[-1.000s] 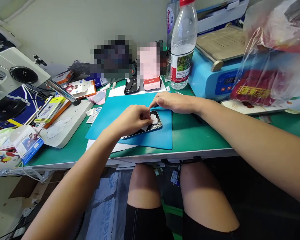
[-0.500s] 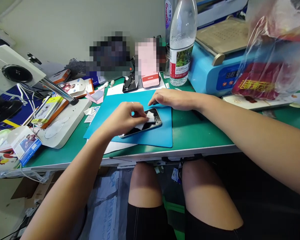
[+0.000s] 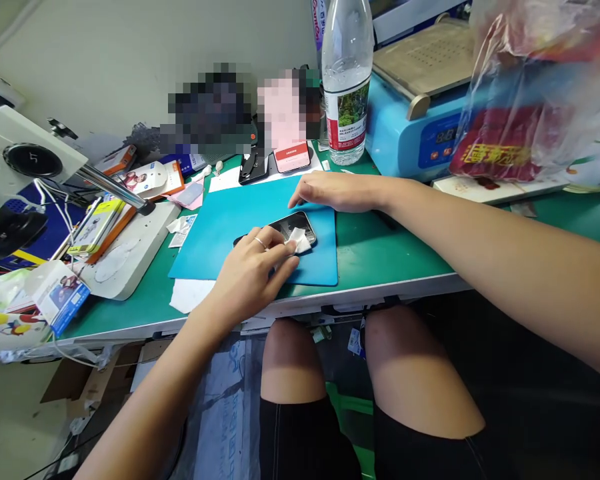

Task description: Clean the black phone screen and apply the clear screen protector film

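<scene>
A dark phone point(image 3: 294, 225) lies face up on a blue mat point(image 3: 230, 220) on the green bench. My left hand point(image 3: 253, 270) covers the phone's near end and presses a small white wipe point(image 3: 297, 240) onto the screen with closed fingers; a ring shows on one finger. Farther back, my right hand point(image 3: 330, 192) rests flat on the mat just behind the phone's far end, with its fingertips near the phone's top edge.
A clear water bottle point(image 3: 347, 87) stands behind the mat, next to a blue machine point(image 3: 415, 133). A plastic bag with red packets point(image 3: 520, 100) sits at the right. A microscope stand with a white base point(image 3: 125, 250), boxes and papers crowd the left. Another phone point(image 3: 253, 167) lies behind the mat.
My left hand has slid the wipe toward me along the phone, from its far end to its near part. My right hand stayed in place at the top edge.
</scene>
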Motion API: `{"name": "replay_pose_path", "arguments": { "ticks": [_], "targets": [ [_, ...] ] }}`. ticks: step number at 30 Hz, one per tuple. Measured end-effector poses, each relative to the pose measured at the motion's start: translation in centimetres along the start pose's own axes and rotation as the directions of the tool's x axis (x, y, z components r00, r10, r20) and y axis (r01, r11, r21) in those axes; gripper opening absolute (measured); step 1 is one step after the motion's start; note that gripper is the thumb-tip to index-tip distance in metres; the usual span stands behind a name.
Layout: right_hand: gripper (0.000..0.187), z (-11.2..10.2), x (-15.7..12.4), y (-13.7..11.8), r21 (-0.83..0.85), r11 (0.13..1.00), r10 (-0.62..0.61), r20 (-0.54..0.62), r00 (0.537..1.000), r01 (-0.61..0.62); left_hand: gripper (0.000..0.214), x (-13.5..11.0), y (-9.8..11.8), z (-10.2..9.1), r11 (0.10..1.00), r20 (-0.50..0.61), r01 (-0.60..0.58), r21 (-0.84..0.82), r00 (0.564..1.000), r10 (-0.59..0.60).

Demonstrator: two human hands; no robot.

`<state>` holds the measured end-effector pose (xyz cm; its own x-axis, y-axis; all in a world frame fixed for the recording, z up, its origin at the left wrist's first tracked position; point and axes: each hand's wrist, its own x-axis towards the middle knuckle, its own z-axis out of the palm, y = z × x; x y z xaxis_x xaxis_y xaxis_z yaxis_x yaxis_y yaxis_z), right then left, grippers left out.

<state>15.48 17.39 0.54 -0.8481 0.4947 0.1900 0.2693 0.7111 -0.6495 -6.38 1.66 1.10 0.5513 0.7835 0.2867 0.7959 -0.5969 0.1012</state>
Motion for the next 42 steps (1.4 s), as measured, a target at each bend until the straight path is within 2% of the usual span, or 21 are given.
{"name": "replay_pose_path", "arguments": {
  "ticks": [4,7,9,12,14,15,17,20,24,27,29,32,35,37,40,42],
  "targets": [
    [0.108,-0.1,0.0,-0.1,0.010,1.000,-0.012,-0.008,1.000,0.012,0.028,0.4,1.0,1.0,0.994,-0.012,-0.031,0.109,0.999,0.033],
    [0.110,-0.1,0.0,-0.1,-0.012,1.000,-0.009,-0.002,1.000,0.009,0.032,0.9,0.9,1.1,0.993,-0.038,-0.032,0.114,0.999,0.037],
    [0.112,-0.1,0.0,-0.1,-0.014,1.000,0.004,0.000,1.000,-0.004,0.029,0.9,0.4,0.3,0.999,-0.031,-0.033,0.028,0.999,0.034],
    [0.110,-0.2,-0.1,-0.2,-0.007,1.000,0.022,0.009,1.000,-0.021,0.016,0.7,-0.8,-1.9,0.980,0.005,0.006,-0.198,1.000,-0.005],
    [0.107,-0.2,-0.1,-0.3,-0.008,0.999,0.031,0.016,0.999,-0.031,0.010,0.9,-1.5,-3.1,0.965,-0.123,0.085,-0.249,0.985,-0.119],
    [0.106,-0.2,-0.2,-0.4,-0.010,0.999,0.035,0.019,0.999,-0.034,0.009,1.1,-1.8,-3.3,0.963,-0.153,0.109,-0.245,0.977,-0.149],
    [0.106,-0.3,-0.2,-0.5,-0.017,0.999,0.037,0.019,0.999,-0.037,0.008,1.8,-1.8,-2.8,0.966,-0.151,0.122,-0.230,0.976,-0.159],
    [0.109,-0.3,-0.1,-0.7,-0.025,0.999,0.030,0.019,0.999,-0.030,0.011,3.0,-1.2,-0.6,0.960,-0.064,0.114,-0.256,0.989,-0.135],
    [0.111,-0.3,-0.1,-0.6,-0.024,0.999,0.042,0.015,0.999,-0.042,0.012,3.4,-0.2,1.6,0.952,-0.106,0.100,-0.289,0.985,-0.136],
    [0.110,-0.3,-0.1,-0.4,-0.025,0.998,0.062,0.023,0.998,-0.061,0.013,2.8,-0.1,1.5,0.954,-0.119,0.077,-0.289,0.986,-0.116],
    [0.108,-0.3,-0.2,-0.3,-0.016,0.997,0.071,0.028,0.997,-0.071,0.013,2.3,-0.6,0.8,0.954,-0.090,0.081,-0.289,0.990,-0.111],
    [0.104,-0.3,-0.2,-0.4,0.015,0.997,0.078,0.038,0.996,-0.078,0.012,2.1,-2.0,-0.3,0.957,-0.031,0.147,-0.249,0.987,-0.160],
    [0.101,-0.3,-0.2,-0.5,0.010,0.998,0.067,0.036,0.997,-0.068,0.011,2.7,-2.6,-0.5,0.960,-0.031,0.223,-0.170,0.972,-0.232],
    [0.101,-0.3,-0.2,-0.5,-0.012,0.999,0.052,0.029,0.998,-0.052,0.012,3.1,-1.8,-0.1,0.962,-0.042,0.216,-0.168,0.973,-0.226],
    [0.103,-0.3,0.0,-0.1,-0.031,0.999,0.045,0.025,0.999,-0.044,0.015,3.5,0.1,0.7,0.955,-0.049,0.162,-0.248,0.983,-0.179],
    [0.102,-0.2,0.0,0.3,-0.037,0.999,0.032,0.028,0.999,-0.031,0.016,3.6,0.6,0.8,0.942,-0.036,0.167,-0.292,0.982,-0.185]
  ]
}}
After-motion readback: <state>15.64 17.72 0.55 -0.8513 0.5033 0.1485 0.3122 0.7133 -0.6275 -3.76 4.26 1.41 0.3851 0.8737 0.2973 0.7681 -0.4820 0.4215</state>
